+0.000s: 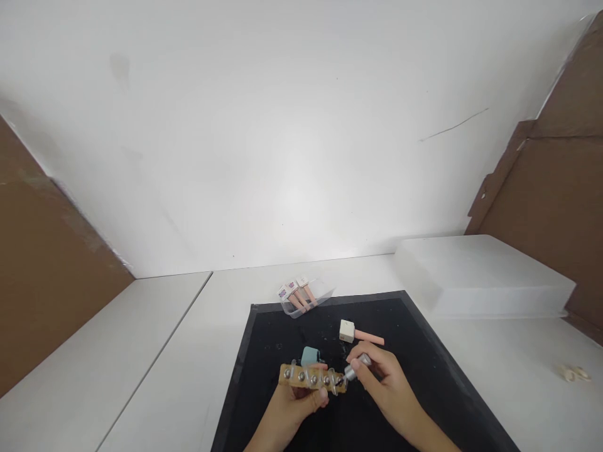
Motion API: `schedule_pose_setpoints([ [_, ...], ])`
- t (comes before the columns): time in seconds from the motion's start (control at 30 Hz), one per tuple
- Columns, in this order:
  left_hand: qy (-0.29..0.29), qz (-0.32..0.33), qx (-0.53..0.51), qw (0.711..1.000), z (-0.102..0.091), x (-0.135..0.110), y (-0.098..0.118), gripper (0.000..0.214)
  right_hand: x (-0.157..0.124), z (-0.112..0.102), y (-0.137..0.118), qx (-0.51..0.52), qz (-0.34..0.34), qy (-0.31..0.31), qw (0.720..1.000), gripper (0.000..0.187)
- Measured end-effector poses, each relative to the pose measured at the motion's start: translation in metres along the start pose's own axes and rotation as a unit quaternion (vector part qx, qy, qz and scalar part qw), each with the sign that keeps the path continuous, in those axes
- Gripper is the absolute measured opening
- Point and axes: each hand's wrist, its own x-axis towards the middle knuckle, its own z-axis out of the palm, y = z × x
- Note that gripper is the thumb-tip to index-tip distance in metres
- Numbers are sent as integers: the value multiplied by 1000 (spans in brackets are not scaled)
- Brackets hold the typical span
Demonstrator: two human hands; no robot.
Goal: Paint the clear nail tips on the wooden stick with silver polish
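Observation:
My left hand [301, 405] grips a narrow tan strip [285, 375], with its thumb along the near edge. Several round metal studs line the strip, and clear nail tips sit across it. In my right hand [384, 380], pinched between thumb and fingers, is a silver cylinder [357, 368] with a thin dark tip pointing at the strip's right end. Whether that tip touches a nail tip is too small to tell. Just behind the strip stands a light teal block-shaped bottle [309, 356], partly hidden. A white nail polish bottle [347, 331] with a long pink cap lies beyond my right hand.
A clear plastic tray [293, 313] holding several pink-capped nail polish bottles stands at the back edge of the black mat [273, 333]. To the right is a white block [490, 276], with small pale pieces [573, 373] nearer me. Brown cardboard [551, 207] flanks the white wall.

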Motion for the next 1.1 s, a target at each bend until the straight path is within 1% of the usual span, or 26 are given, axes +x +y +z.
schedule_pose_setpoints([
  [0.1,-10,0,5,1000,0,0,1,50,0,0,-2,-12,-2,-20,1000,23],
  [0.17,-14,2,4,1000,1,0,1,50,1,0,-2,-18,2,-23,1000,23],
  [0.37,-10,5,-4,1000,3,-3,3,45,2,1,0,-29,4,-4,1000,21],
  [0.53,-10,-3,5,1000,3,-4,5,47,2,1,4,-28,8,16,999,19],
  [0.67,-4,6,6,1000,3,-3,3,46,1,1,7,-22,16,35,999,20],
  [0.77,-6,-3,11,1000,3,-2,2,49,0,2,8,-12,20,45,999,24],
  [0.9,-12,-7,19,1000,3,-1,0,55,-1,2,10,-10,27,49,998,26],
  [1.1,-17,-6,19,1000,3,-1,1,56,1,2,8,-18,15,49,998,27],
])
